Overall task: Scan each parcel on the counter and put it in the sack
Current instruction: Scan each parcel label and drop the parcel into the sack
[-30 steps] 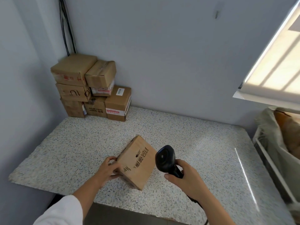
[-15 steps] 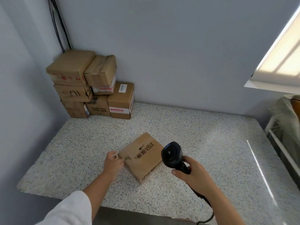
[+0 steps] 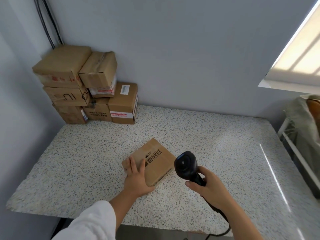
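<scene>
Lowered flat onto the counter [image 3: 78, 161], the parcel [image 3: 158, 162] is now pressed under the left hand [image 3: 138, 179], fingers straight and spread; the scanner [image 3: 186, 166] is gripped in the right hand [image 3: 210, 190], fingers curled.

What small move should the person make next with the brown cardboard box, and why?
Probably tip the small brown cardboard box with the left hand to find its barcode. It lies flat on the speckled stone counter, its top shows only printed characters and no label, and the black handheld scanner in the right hand does not point at it.
</scene>
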